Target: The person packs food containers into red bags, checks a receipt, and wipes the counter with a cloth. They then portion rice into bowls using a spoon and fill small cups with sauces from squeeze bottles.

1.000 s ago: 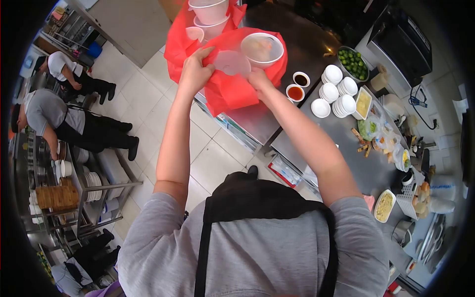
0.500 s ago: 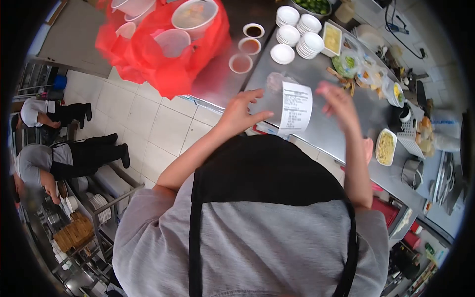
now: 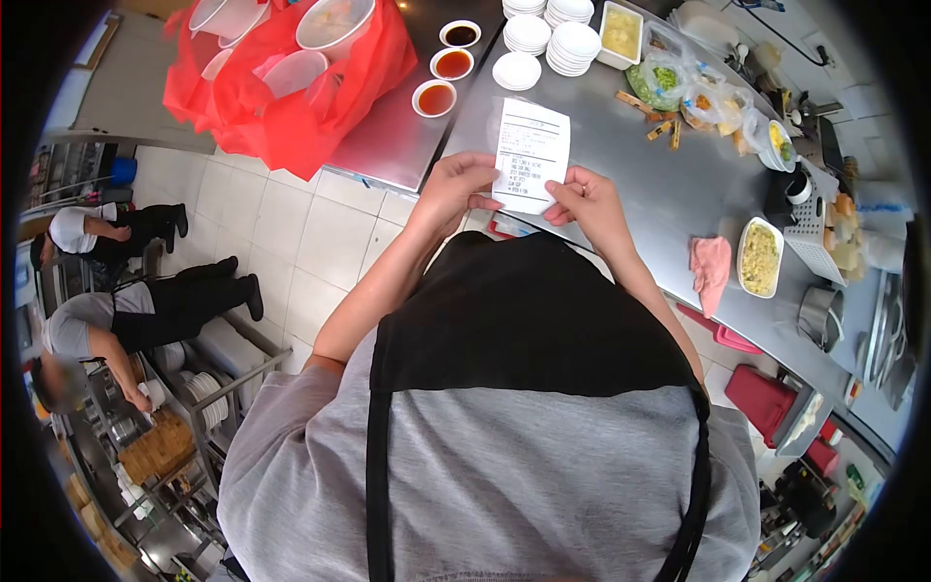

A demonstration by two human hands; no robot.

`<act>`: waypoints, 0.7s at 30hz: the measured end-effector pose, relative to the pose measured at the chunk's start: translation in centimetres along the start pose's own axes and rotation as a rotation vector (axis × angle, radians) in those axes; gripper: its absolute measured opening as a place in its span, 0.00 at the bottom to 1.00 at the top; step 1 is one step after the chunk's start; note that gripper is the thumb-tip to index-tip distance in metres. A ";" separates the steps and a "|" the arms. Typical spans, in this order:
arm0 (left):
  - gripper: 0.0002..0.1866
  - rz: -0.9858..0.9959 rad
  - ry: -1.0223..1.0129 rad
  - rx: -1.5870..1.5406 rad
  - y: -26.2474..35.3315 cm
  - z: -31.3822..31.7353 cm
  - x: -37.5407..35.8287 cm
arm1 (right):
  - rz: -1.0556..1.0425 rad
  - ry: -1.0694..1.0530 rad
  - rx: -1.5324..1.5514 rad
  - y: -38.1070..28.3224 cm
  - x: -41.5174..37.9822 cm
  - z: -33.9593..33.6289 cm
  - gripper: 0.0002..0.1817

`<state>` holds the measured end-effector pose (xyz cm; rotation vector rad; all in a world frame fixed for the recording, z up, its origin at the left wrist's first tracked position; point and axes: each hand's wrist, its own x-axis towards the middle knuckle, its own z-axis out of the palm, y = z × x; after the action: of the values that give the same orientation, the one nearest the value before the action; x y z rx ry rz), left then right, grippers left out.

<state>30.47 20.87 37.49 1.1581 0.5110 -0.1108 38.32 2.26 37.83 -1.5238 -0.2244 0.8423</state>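
Observation:
A printed paper receipt [image 3: 531, 155] is upright between my hands at the near edge of the steel counter. My left hand [image 3: 456, 194] pinches its left edge between thumb and fingers. The lower right corner is gripped by my right hand [image 3: 589, 202]. Beyond the receipt are three small sauce cups, one dark [image 3: 460, 35] and two reddish [image 3: 433, 98]. A red bag [image 3: 281, 121] holding white tubs [image 3: 335, 24] lies to the left of them.
Stacks of small white dishes [image 3: 574, 47] stand at the back, beside a rectangular tub [image 3: 621, 34]. On the right are a pink cloth [image 3: 710, 274], a food tray [image 3: 760, 257] and a metal pot [image 3: 821, 315]. Two people [image 3: 116, 315] are at far left.
Both hands have closed on the receipt, which was between them with neither gripping it. The counter and its items have shifted up and left in view.

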 end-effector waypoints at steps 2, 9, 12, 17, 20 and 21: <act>0.09 0.011 0.025 0.035 0.4 0.7 -0.2 | -0.007 -0.012 -0.026 0.2 -0.1 -0.1 0.08; 0.11 0.078 0.077 0.052 -0.7 1.3 0.6 | -0.048 -0.046 -0.044 1.2 -0.3 -0.4 0.07; 0.10 0.001 0.119 -0.037 -0.6 1.5 0.7 | -0.057 -0.048 -0.034 1.1 -0.3 -0.4 0.07; 0.08 0.017 0.052 -0.139 0.5 2.2 -0.2 | -0.038 -0.028 -0.039 0.4 -0.5 -0.7 0.07; 0.08 0.047 0.039 -0.065 -0.5 1.6 0.1 | -0.040 -0.033 -0.019 0.6 -0.5 -0.7 0.07; 0.08 0.061 0.046 0.000 -0.7 1.6 0.2 | -0.046 -0.037 -0.018 0.6 -0.4 -0.7 0.06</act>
<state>30.91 19.22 37.34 1.1770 0.5155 -0.0312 38.24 1.36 37.34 -1.5158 -0.2937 0.8348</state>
